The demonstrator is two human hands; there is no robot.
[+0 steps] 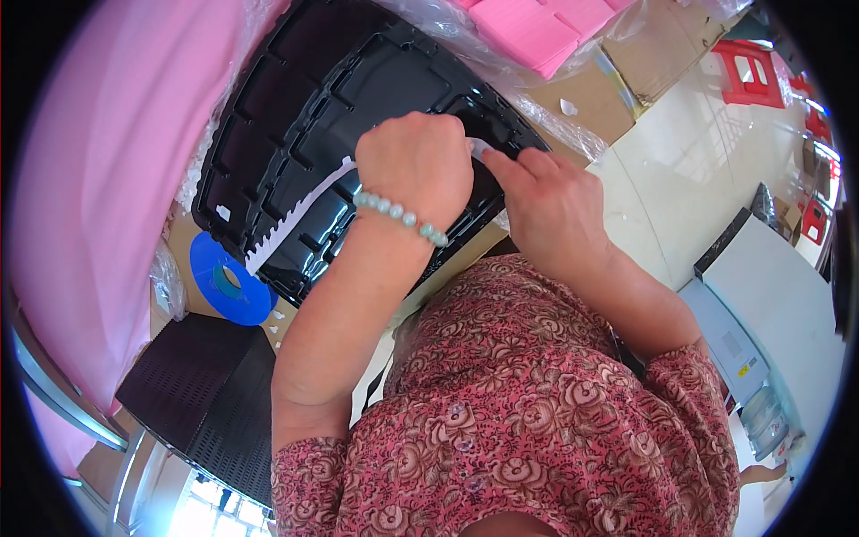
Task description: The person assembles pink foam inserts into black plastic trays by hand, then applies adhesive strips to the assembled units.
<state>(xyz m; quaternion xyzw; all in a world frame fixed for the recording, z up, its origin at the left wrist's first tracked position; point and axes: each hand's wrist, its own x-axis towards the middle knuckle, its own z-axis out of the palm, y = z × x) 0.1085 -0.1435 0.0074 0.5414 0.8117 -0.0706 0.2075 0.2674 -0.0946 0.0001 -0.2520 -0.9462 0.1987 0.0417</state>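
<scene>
A white serrated strip (300,208) is seen lying across a glossy black moulded tray (295,98), its long axis running from the lower left, near a blue disc (228,279), up to the right toward the hands. The strip's upper end is hidden beneath the left hand (416,166), which is closed into a loose fist over it; whether the strip is actually pinched cannot be told. The right hand (548,208) is laid just beside the left, its fingertips pinched on a small pale tab (479,149) at the tray's edge. The left hand is the nearer to the strip. A bead bracelet (401,215) is worn on the left wrist.

The tray rests on a cardboard-covered worktop (591,98), partly wrapped in clear plastic film. Flat pink foam sheets (528,31) in a clear bag are stacked beyond the tray. A dark perforated panel (201,385) lies at lower left, and red plastic stools (752,72) stand at upper right.
</scene>
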